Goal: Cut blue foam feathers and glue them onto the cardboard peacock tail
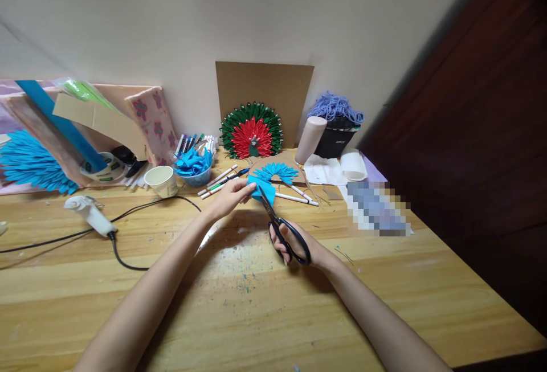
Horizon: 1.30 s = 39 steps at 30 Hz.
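The left hand pinches a blue paper held just above the table, right of its fingertips. The right hand grips black scissors nearer in, blades reaching far-left into the paper's near edge

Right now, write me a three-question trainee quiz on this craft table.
1. True or false: the right hand holds black scissors.
2. What colour is the paper piece pinched by the left hand?
3. The glue gun lies: A) left of both hands, B) beside the purple yarn, C) inside the paper cup.

Key: 1 true; 2 blue; 3 A.
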Each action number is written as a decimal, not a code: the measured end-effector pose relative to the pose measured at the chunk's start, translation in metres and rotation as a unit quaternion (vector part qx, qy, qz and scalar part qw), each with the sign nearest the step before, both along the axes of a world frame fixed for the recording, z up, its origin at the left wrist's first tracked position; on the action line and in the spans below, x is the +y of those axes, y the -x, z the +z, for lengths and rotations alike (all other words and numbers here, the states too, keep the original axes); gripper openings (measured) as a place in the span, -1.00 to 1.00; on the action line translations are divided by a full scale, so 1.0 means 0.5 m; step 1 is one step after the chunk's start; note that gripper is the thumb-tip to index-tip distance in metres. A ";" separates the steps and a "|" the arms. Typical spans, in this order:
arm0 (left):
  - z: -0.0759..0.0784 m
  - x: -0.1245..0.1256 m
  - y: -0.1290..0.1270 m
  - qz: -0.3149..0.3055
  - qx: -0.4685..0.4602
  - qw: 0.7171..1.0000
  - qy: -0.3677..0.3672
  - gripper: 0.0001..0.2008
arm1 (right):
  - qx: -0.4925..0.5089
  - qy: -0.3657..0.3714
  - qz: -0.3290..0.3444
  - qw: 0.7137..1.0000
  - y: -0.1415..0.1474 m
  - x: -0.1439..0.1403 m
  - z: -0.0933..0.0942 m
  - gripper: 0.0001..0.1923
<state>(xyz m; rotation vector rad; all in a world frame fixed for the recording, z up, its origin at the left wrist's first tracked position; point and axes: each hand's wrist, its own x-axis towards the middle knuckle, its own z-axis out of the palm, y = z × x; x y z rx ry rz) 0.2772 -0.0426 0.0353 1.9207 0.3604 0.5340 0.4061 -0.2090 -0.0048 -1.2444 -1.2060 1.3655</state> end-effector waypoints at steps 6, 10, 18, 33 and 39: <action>-0.005 -0.004 -0.007 0.024 -0.022 0.999 0.014 -0.61 | 0.003 0.003 -0.002 1.000 0.002 -0.001 -0.004 -0.39; -0.006 -0.005 -0.009 0.035 -0.028 0.999 0.011 -0.61 | 0.007 0.009 -0.015 1.000 0.008 0.001 0.001 -0.38; -0.012 -0.005 -0.009 0.041 -0.019 0.999 0.010 -0.60 | 0.060 0.018 0.005 0.998 0.016 0.003 -0.012 -0.28; -0.008 -0.009 -0.008 0.032 -0.004 0.999 -0.001 -0.58 | 0.074 0.010 -0.007 0.997 0.019 0.004 -0.022 -0.32; -0.007 -0.009 -0.011 0.059 -0.011 0.998 -0.009 -0.57 | 0.038 -0.004 -0.032 0.999 0.021 0.003 -0.004 -0.34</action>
